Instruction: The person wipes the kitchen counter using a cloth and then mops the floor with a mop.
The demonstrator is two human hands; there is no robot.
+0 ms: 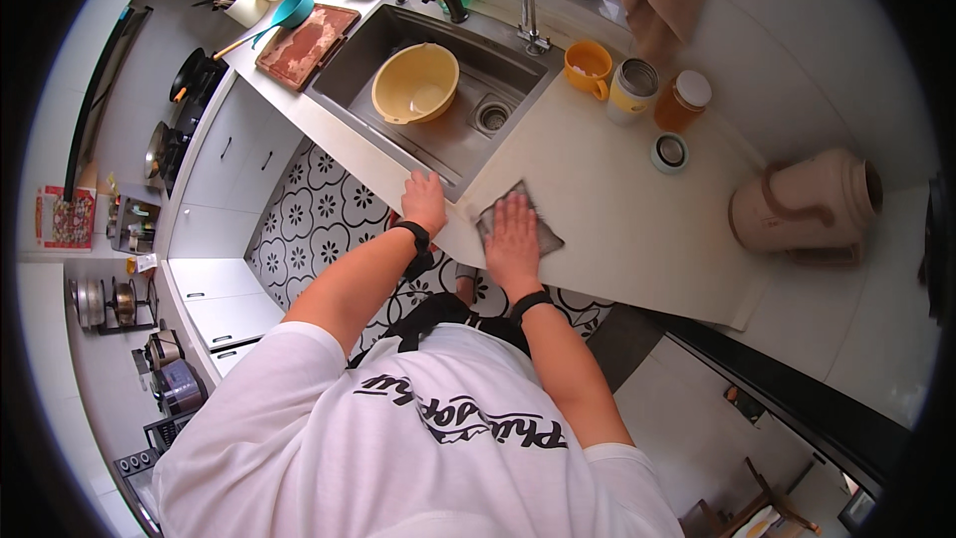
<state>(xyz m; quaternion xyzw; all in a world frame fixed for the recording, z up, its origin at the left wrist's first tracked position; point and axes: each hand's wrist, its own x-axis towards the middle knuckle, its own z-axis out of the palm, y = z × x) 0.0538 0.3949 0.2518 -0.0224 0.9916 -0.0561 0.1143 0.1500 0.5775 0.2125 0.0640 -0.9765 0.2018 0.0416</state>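
My right hand lies flat on a grey cloth, pressing it against the pale countertop near the front edge. Its fingers are stretched out, and the cloth's corners show around them. My left hand rests at the counter's front edge by the near corner of the sink, fingers curled; whatever is under them is hidden. Inside the metal sink, a yellow plastic basin sits left of the drain strainer.
Along the wall stand an orange mug, a tumbler, a white-lidded jar and a small round lid. A beige thermos jug is farther right. Left of the sink lies a worn cutting board with a teal ladle.
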